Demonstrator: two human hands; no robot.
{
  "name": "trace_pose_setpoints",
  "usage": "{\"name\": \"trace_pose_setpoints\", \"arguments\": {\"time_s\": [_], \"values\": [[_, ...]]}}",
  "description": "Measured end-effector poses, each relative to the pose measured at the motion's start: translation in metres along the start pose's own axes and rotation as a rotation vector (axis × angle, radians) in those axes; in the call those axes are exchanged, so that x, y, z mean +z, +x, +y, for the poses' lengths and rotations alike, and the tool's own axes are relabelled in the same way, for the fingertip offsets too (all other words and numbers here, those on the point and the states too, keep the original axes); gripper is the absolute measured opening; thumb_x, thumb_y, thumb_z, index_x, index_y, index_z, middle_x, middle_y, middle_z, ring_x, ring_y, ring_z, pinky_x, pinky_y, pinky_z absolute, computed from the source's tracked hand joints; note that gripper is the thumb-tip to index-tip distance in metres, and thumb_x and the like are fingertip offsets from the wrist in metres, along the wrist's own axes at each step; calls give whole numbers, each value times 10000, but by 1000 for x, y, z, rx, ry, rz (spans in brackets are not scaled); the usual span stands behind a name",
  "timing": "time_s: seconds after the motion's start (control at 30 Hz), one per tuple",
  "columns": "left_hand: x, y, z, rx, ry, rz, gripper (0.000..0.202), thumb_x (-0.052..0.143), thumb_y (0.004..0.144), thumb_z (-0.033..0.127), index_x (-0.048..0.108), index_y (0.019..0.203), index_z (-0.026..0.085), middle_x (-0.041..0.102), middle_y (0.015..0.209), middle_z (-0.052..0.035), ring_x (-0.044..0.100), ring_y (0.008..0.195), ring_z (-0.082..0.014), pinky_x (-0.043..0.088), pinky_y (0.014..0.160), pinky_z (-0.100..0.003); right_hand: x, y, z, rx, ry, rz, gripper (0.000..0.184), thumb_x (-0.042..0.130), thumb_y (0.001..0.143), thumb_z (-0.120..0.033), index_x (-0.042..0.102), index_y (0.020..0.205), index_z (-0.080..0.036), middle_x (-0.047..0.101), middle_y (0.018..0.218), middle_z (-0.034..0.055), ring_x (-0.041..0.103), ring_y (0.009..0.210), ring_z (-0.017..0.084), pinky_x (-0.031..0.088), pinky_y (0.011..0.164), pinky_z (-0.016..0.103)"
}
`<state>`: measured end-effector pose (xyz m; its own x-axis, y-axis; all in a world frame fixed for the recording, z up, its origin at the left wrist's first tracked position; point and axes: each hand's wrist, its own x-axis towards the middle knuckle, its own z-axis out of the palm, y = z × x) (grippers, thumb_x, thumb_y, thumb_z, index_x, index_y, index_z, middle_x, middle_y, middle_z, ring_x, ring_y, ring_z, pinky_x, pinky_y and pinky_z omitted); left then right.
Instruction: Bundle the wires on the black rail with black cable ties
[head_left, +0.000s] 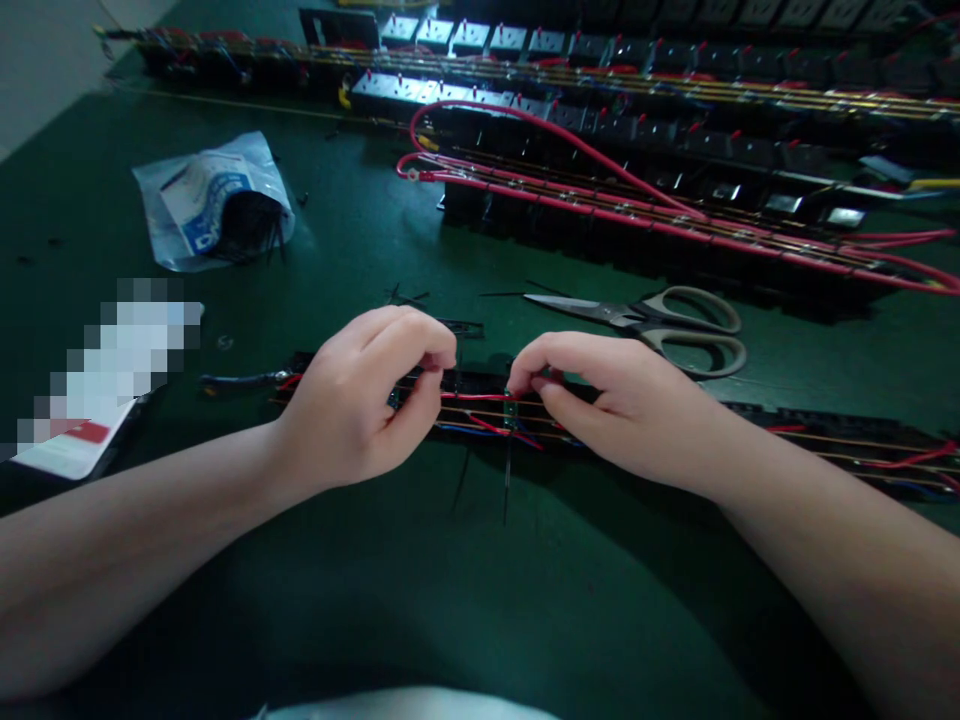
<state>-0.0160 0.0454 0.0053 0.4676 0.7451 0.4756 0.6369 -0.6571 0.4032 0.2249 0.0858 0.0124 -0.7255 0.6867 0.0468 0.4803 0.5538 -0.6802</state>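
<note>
A long black strip assembly [739, 415] with red, blue and tan wires lies across the table in front of me. My left hand [367, 395] is closed in a pinch just above its wires, and a thin black cable tie [459, 372] shows at the fingertips. To its right, my right hand [611, 400] is also pinched, fingertips at a red wire [480, 397] and a small green board [510, 410]. What those right fingers hold is hidden. From below that board, another black cable tie [506, 490] sticks out towards me.
Scissors [637, 318] lie beyond my right hand. An opened plastic bag [169, 230] of black cable ties is at the back left, with a phone-like flat object [82, 445] nearer. Similar wired assemblies [600, 205] fill the far side of the green table [337, 600].
</note>
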Motion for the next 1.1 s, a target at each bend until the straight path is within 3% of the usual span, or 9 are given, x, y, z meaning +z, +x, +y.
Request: {"name": "trace_pose_setpoints", "arguments": {"time_s": [0.17, 0.3, 0.5, 0.7, 0.8, 0.9, 1.0, 1.1], "values": [[0, 3, 2, -59, 62, -115, 144, 479, 907, 103, 614, 925, 150, 680, 861, -24, 627, 803, -149, 478, 761, -291, -2, -3, -4, 49, -122, 36, 243, 449, 877, -99, 662, 935, -202, 715, 913, 28, 656, 801, 168, 498, 707, 274], [0, 5, 3, -80, 68, -162, 164, 464, 930, 143, 624, 941, 178, 700, 869, -4, 640, 822, -157, 465, 835, -322, -17, -9, -3, 231, -586, 112, 238, 435, 887, -159, 652, 983, -183, 691, 1016, 116, 644, 935, 280, 497, 759, 380], [2, 4, 0, -90, 64, -198, 182, 464, 933, 165, 645, 941, 184, 725, 895, -6, 660, 857, -162, 468, 840, -326, -37, -19, 21, 561, -955, -30, 180, 430, 903, -189, 596, 974, -183, 643, 895, 104, 588, 787, 254, 413, 625, 341], [3, 4, 0, -109, 50, -183, 179, 483, 931, 177, 661, 947, 185, 742, 924, -4, 669, 859, -158, 477, 864, -332, -47, -16, 46, 770, -944, -152, 249, 467, 902, -269, 591, 1077, -144, 633, 961, 127, 569, 764, 238, 403, 621, 346], [3, 5, 0, -115, 42, -200, 183, 485, 936, 180, 666, 965, 187, 745, 960, -8, 672, 893, -159, 480, 847, -313, -50, -13, 53, 726, -910, -201, 286, 473, 902, -263, 611, 1118, -136, 627, 1056, 143, 592, 860, 252, 432, 689, 358], [2, 5, -1, -106, 42, -206, 177, 490, 939, 165, 664, 966, 184, 744, 955, -2, 672, 881, -150, 458, 908, -336, -53, -11, 53, 648, -886, -165, 303, 509, 866, -242, 631, 1115, -120, 631, 1066, 152, 591, 925, 263, 440, 741, 361], [-1, 5, -7, -22, 90, -249, 188, 482, 960, 177, 665, 1001, 183, 742, 1016, -24, 675, 931, -164, 423, 972, -379, -55, -11, 49, 584, -850, -67, 298, 590, 812, -283, 634, 1064, -130, 642, 973, 131, 568, 826, 234, 424, 701, 345], [-6, 5, -15, 93, 130, -295, 217, 459, 987, 204, 662, 1063, 199, 738, 1070, -32, 676, 965, -177, 400, 1007, -407, -54, -10, 42, 575, -836, -9, 174, 611, 794, -293, 615, 928, -181, 628, 829, 77, 496, 667, 188, 352, 590, 322]]}}
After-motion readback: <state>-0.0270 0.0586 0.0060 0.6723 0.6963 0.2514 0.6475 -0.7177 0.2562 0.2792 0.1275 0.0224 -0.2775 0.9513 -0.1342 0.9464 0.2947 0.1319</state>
